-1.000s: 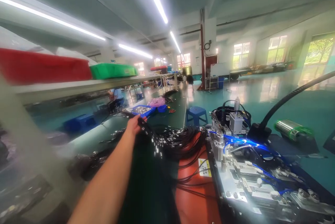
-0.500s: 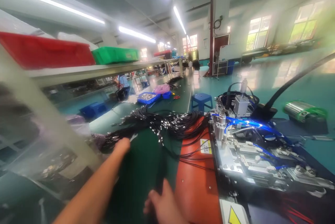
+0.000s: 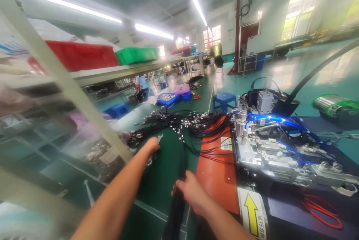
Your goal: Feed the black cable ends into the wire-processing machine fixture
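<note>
My left hand (image 3: 151, 146) is closed over the dark green table. A silver open-end wrench (image 3: 160, 137) sticks out past its fingertips, and another bit of shiny metal shows under the palm. My right hand (image 3: 190, 191) wraps round a bundle of black cables (image 3: 181, 161) near the table's edge, the lower part hanging down toward me. Beyond both hands lies a large heap of black cables (image 3: 168, 117) with small silver ends, spread from the green table onto an orange panel (image 3: 214, 169).
On the right stands a machine (image 3: 263, 146) with metal cylinders and blue tubes. A white shelf post (image 3: 75, 98) rises close by my left arm. Farther off are a blue tray (image 3: 168, 101) of small parts, a blue stool (image 3: 224, 100) and a seated person (image 3: 141, 83).
The view has shifted, so most things appear farther right. In the picture, my right hand has come up and shows clearly round the cable bundle. The wrench in my left hand is plainer now.
</note>
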The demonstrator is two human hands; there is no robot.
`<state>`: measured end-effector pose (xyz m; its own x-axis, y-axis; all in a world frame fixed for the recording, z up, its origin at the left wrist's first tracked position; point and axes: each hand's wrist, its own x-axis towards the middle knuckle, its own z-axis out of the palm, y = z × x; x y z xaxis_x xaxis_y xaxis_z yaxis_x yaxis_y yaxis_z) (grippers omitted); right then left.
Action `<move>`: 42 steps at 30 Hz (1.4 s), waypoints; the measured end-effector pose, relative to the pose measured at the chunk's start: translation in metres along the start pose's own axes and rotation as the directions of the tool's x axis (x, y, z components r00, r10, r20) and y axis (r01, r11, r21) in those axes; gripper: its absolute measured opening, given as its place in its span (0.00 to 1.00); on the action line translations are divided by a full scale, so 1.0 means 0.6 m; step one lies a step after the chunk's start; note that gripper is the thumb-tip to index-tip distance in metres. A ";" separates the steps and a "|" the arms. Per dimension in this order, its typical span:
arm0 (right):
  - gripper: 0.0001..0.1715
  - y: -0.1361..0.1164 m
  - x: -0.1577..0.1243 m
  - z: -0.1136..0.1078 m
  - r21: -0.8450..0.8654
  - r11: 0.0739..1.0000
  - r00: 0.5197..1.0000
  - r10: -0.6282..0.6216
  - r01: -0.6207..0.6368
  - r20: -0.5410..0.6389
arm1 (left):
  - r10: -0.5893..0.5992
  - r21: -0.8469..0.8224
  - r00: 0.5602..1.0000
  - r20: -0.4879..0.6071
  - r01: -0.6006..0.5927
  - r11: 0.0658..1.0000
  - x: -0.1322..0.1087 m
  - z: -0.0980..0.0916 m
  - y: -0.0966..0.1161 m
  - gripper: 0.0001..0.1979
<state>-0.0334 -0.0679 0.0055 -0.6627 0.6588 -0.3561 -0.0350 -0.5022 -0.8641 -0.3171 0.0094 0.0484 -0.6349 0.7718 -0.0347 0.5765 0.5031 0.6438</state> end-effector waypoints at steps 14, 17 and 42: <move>0.06 -0.007 0.003 -0.006 -0.148 0.989 0.996 -0.005 -0.009 -0.093 | 0.007 -0.087 0.994 0.112 0.003 0.996 -0.063 0.010 0.062 0.18; 0.09 -0.011 0.009 -0.010 -0.180 0.984 0.995 -0.012 -0.006 -0.100 | -0.038 -0.202 0.928 0.370 0.120 0.972 -0.111 0.057 0.081 0.20; 0.17 -0.057 -0.013 -0.080 -0.296 0.955 0.997 -0.021 -0.002 -0.075 | 0.053 -0.539 0.823 0.565 0.319 0.779 -0.220 0.126 0.111 0.20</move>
<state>0.0090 -0.0290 0.0206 -0.6042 0.7089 -0.3638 0.1896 -0.3156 -0.9298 -0.1560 -0.0297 0.0382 -0.2011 0.8820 -0.4262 -0.0307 0.4292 0.9027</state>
